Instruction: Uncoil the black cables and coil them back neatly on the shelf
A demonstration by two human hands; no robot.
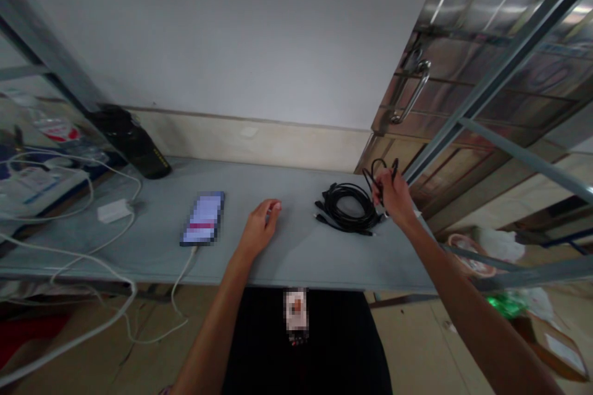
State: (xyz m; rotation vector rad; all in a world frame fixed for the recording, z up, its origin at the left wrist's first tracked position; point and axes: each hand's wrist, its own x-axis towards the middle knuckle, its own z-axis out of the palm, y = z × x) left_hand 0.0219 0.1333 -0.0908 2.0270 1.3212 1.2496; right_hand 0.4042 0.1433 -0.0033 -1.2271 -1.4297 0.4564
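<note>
My right hand (pixel 391 196) is closed around a loop of black cable (pixel 380 171), held up just above the grey table (pixel 152 253). Below and left of that hand a coiled bundle of black cables (pixel 346 207) lies on the tabletop. My left hand (pixel 262 226) rests on the table near its middle, fingers curled loosely downward with nothing visible in them. It lies between the cable coil and a phone (pixel 204 218) that lies flat with its screen lit.
A white cable (pixel 183 274) runs from the phone over the front edge. A white charger block (pixel 113 210) and more white wires lie at the left. A black object (pixel 134 142) leans at the back left. A metal door with a handle (pixel 412 89) stands at the right.
</note>
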